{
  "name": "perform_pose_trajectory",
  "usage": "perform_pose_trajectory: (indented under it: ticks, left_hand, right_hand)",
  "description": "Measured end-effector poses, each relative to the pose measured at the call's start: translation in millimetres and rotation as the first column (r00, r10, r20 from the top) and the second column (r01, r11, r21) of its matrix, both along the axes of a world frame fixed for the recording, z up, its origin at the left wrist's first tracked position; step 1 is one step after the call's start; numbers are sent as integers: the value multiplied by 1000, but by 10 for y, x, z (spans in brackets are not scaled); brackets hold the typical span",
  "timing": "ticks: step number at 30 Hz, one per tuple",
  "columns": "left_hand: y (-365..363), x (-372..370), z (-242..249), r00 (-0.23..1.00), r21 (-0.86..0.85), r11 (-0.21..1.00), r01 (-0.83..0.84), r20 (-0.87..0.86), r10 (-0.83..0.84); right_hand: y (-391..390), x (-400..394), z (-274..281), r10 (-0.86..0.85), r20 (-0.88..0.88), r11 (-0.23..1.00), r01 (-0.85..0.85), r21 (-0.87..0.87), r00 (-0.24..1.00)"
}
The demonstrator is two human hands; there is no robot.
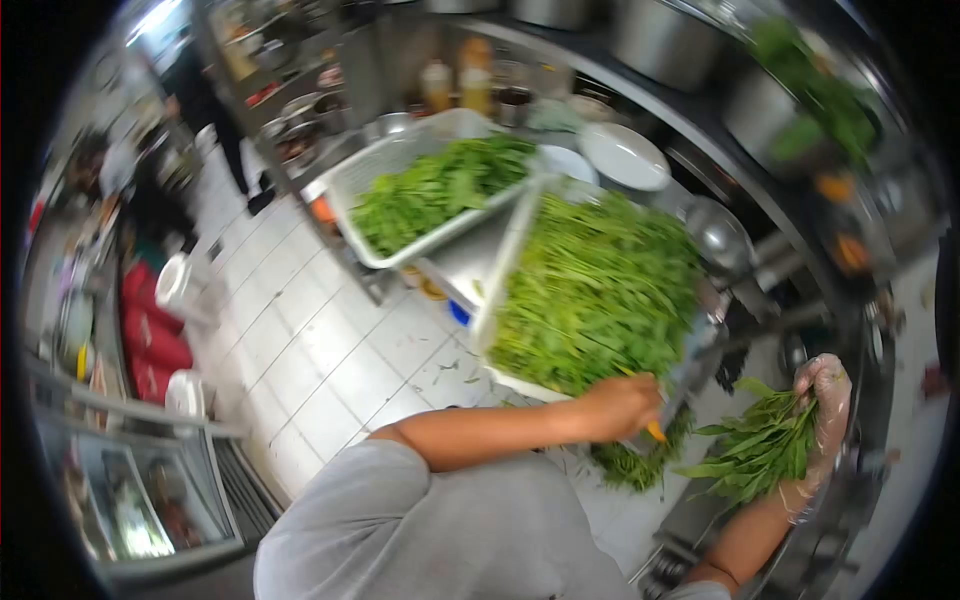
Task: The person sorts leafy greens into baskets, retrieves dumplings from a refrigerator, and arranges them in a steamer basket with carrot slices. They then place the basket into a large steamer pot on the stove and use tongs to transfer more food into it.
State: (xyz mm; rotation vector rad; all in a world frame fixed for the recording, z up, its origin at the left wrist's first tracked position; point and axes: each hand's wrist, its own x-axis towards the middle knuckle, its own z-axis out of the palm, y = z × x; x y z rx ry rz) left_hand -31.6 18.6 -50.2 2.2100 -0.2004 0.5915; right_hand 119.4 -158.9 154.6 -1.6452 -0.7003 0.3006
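Note:
My bare left hand [620, 405] is closed around an orange-handled tool [655, 430], at the near corner of a white basket [492, 310] heaped with long-stemmed greens [600, 290]. The tool's blade, if any, cannot be made out. At the right, my right hand [825, 395], in a clear plastic glove, grips a bunch of leafy greens [765, 440] whose leaves point to the left. Below my left hand lies a pile of cut green stems [640, 460], partly hidden by the hand and basket.
A second white basket [375, 262] of leaves stands behind, beside white plates [625, 157] and a metal bowl [718, 235]. A shelf with pots [665, 45] runs overhead. White buckets [185, 285] and red sacks [155, 335] are at left; a person [205, 100] stands farther back.

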Motion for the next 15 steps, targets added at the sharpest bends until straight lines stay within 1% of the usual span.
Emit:
perform_pose_trajectory:
  ticks: [1,2,3,4,5,6,7,8,10,12,13,14,15]
  left_hand:
    - [38,-39,-101,994,74,997,-24,105,16]
    - [124,-156,-36,992,75,995,-69,108,61]
    - [186,-281,132,996,44,998,40,-78,-36]
    - [228,-362,203,955,-11,989,144,-259,-142]
    - [286,-454,167,959,-14,992,129,-254,-128]
    - [349,-569,130,967,-107,978,179,-165,-195]
    - [446,-691,109,964,-193,952,237,-71,-255]
    - [609,-860,158,954,-194,950,246,-125,-272]
    - [886,-1273,61,981,-237,963,131,-108,-160]
    - [1208,-1708,-27,982,-320,948,-5,-181,-56]
    - [1356,-1928,-54,975,-378,922,-83,-222,-3]
    - [1501,-2137,-84,964,-429,890,-155,-264,40]
    - [1622,-2336,-158,946,-409,878,-249,-295,131]
  right_hand:
    - [345,-65,72,78,13,995,-77,-68,997]
    - [678,-152,126,140,28,981,-135,-141,990]
    - [1068,-272,197,211,90,966,-194,-169,973]
    - [1447,-409,290,313,130,934,-280,-220,941]
    - [1817,-547,351,372,116,910,-337,-240,921]
    - [2175,-711,451,443,97,867,-398,-301,891]
    - [2523,-798,437,505,101,836,-457,-304,857]
    - [2859,-905,461,575,91,774,-505,-382,813]
    - [3546,-1054,387,768,190,620,-637,-458,612]
    - [4310,-1063,46,850,239,516,-654,-553,469]
    - [4625,-1157,-110,859,176,488,-660,-571,481]
    - [4956,-1219,-396,799,95,511,-586,-629,594]
    - [5206,-1331,-521,820,62,469,-606,-643,569]
